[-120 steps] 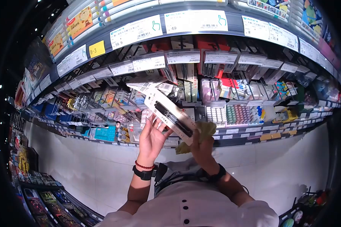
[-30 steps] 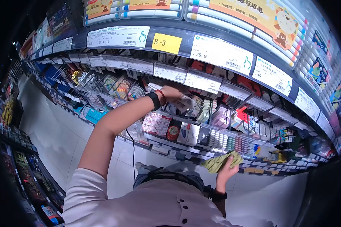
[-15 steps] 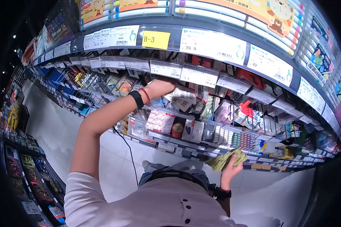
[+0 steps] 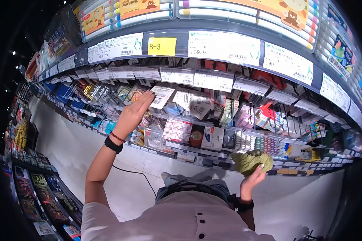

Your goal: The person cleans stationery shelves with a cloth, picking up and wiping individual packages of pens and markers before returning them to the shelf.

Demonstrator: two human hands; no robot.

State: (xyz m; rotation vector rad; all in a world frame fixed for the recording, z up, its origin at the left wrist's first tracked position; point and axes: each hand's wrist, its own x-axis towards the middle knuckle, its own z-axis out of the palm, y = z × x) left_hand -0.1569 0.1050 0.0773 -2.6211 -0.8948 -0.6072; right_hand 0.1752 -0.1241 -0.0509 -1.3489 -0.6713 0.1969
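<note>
My left hand [image 4: 133, 115] is at the hanging goods under the upper shelf edge, fingers stretched out and pointing up to the right. Its fingertips touch or lie beside a white barcoded card [image 4: 162, 97]. More white barcoded packages [image 4: 194, 103] hang just right of that card. My right hand [image 4: 254, 179], low on the right in front of the lower shelves, grips a crumpled green cloth [image 4: 251, 162].
Price labels and a yellow B-3 tag [image 4: 161, 46] line the curved shelf edge, with marker sets above. Red-and-white boxes [image 4: 177, 130] stand on a lower shelf. Another stocked rack [image 4: 48, 193] is at the lower left. A black cable [image 4: 134, 172] runs across the floor.
My left hand has drawn back down and left from among the hanging packages, and its fingers now show. The barcoded card beside it has come into view. The cloth in my right hand has moved slightly right and up.
</note>
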